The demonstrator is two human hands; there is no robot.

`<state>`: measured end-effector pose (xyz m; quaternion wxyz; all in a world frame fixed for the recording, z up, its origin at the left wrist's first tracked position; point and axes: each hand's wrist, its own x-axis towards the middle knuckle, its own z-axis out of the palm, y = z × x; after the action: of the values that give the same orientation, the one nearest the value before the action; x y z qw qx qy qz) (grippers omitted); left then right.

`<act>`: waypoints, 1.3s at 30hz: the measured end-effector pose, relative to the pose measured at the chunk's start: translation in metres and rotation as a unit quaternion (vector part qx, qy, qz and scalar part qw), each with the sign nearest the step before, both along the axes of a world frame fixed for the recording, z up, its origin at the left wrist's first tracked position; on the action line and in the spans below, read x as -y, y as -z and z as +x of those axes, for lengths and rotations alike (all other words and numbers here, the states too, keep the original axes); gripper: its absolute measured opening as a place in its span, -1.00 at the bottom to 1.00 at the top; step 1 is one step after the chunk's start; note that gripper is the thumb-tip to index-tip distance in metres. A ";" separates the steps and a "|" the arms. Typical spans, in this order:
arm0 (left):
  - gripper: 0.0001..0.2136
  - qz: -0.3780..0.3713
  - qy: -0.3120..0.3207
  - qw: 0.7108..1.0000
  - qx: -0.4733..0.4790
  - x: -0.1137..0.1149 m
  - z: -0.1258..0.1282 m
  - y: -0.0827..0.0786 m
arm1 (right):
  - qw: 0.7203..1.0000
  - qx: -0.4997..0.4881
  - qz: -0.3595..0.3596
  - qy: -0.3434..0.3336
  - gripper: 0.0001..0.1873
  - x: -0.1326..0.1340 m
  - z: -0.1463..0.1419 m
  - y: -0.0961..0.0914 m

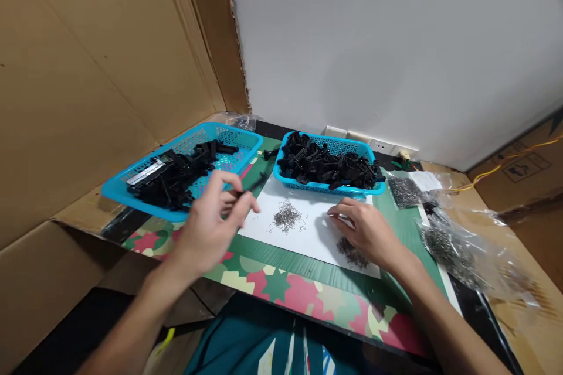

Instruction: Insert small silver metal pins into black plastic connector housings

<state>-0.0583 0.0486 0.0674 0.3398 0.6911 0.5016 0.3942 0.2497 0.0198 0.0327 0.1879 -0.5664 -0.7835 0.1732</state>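
Note:
My left hand (213, 217), a little blurred, is closed around a slim black plastic part (258, 182) that sticks out toward the upper right. Over the right side of a white paper sheet (255, 224), my right hand (358, 224) has its thumb and fingertips pinched together; anything between them is too small to make out. Between the hands lies a loose pile of small bent wire pieces (287, 215), with a few scattered around it. A second, darker pile of small wire pieces (352, 252) is partly hidden under my right hand.
Beyond the paper, a blue basket (328, 188) is heaped with black plastic parts. Another blue basket (246, 140) with black parts stands at left. Plastic bags of small metal pieces (404, 190) (453, 252) lie at right. Cardboard (109, 41) rises at left; a wall (387, 41) stands behind.

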 end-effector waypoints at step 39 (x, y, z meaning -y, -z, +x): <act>-0.64 -0.185 0.180 0.955 0.145 0.025 0.068 0.042 | 0.917 -0.292 0.240 -0.129 -0.88 0.007 -0.028 0.007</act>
<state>0.0092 0.0241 0.0253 0.5956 0.6304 0.3788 0.3230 0.2214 0.0128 0.0259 0.5147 -0.3222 -0.7782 0.1605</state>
